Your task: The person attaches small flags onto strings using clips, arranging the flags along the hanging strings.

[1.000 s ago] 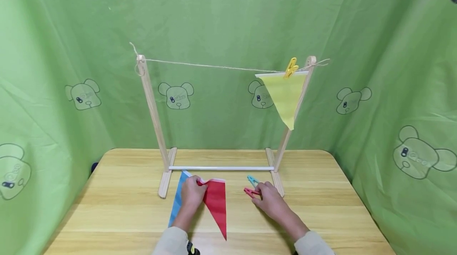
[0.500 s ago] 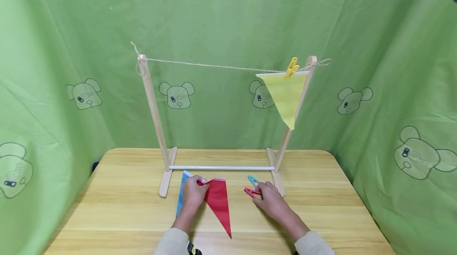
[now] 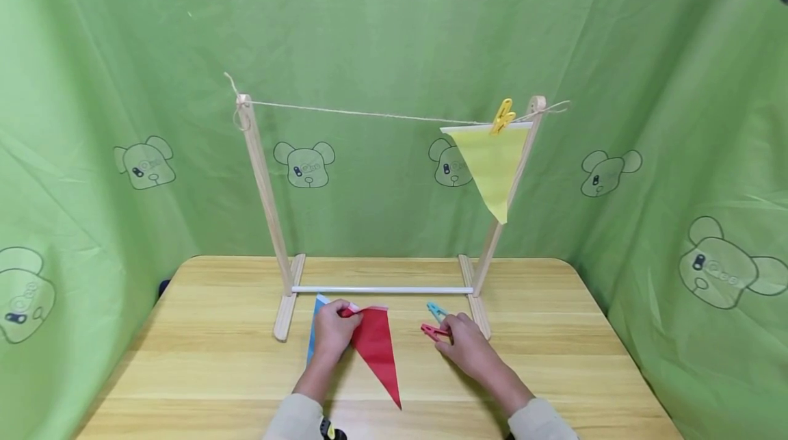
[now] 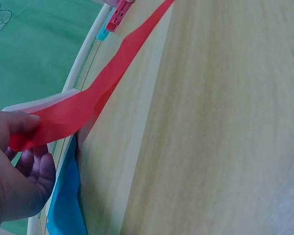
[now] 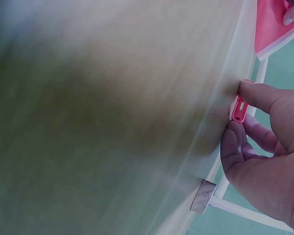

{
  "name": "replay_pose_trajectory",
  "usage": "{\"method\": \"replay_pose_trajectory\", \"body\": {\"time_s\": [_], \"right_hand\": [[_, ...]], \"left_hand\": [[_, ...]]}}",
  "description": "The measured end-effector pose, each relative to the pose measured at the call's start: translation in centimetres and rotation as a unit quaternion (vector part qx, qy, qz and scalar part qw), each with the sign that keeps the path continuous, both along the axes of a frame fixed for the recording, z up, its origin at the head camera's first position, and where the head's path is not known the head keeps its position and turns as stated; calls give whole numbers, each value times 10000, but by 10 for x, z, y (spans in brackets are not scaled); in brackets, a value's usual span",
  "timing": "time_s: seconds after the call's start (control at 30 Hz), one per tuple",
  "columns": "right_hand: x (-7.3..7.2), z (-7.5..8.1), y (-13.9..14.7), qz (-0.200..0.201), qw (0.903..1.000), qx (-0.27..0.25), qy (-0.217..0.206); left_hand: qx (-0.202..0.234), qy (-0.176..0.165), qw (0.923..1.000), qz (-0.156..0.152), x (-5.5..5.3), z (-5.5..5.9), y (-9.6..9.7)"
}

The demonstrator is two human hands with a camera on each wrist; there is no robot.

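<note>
My left hand [image 3: 332,332] pinches the red triangular pennant [image 3: 378,347] by its white-edged top, thumb over the cloth, as the left wrist view shows. The rest of the red cloth slants away with its point toward the front right. Partly hidden behind that hand is a blue pennant [image 3: 312,337], also below it in the left wrist view [image 4: 68,196]. To the right, my right hand [image 3: 470,347] holds a red clothespin [image 5: 241,108] between thumb and fingers, low over the table. Just behind it lies a light blue clothespin [image 3: 436,311].
A wooden stand with two posts [image 3: 265,193] and a white crossbar [image 3: 382,289] rises at the back. Along its string [image 3: 345,111], a yellow clothespin [image 3: 503,117] holds a yellow pennant [image 3: 495,166] at the right. Green patterned cloth [image 3: 369,221] surrounds the table [image 3: 203,344].
The red pennant's point has swung slightly to the right and up. Less of the blue pennant shows beside my left forearm. My right hand and the red clothespin have stayed put.
</note>
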State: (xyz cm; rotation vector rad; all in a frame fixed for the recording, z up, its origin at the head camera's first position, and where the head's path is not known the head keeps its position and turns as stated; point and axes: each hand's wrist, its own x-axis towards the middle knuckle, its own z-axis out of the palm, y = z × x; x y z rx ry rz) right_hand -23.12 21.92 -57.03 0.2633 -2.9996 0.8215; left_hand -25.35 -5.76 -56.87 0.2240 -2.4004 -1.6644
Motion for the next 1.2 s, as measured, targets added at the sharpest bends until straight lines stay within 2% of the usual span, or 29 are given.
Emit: {"method": "replay_pose_trajectory", "body": {"time_s": [0.13, 0.23, 0.53, 0.73, 1.2], "right_hand": [[-1, -1, 0, -14, 10000, -9, -23], [-2, -2, 1, -38, 10000, -21, -50], [-2, 1, 1, -22, 10000, -26, -82], [2, 2, -1, 2, 10000, -68, -4], [2, 4, 1, -128, 9997, -121, 148]], "left_hand": [[572, -200, 9981, -64, 0, -2, -1], [830, -294, 9961, -84, 0, -2, 0], [660, -269, 9974, -145, 0, -4, 0], [522, -183, 9984, -69, 3, -1, 2], [528, -200, 9984, 5, 1, -2, 5]]}}
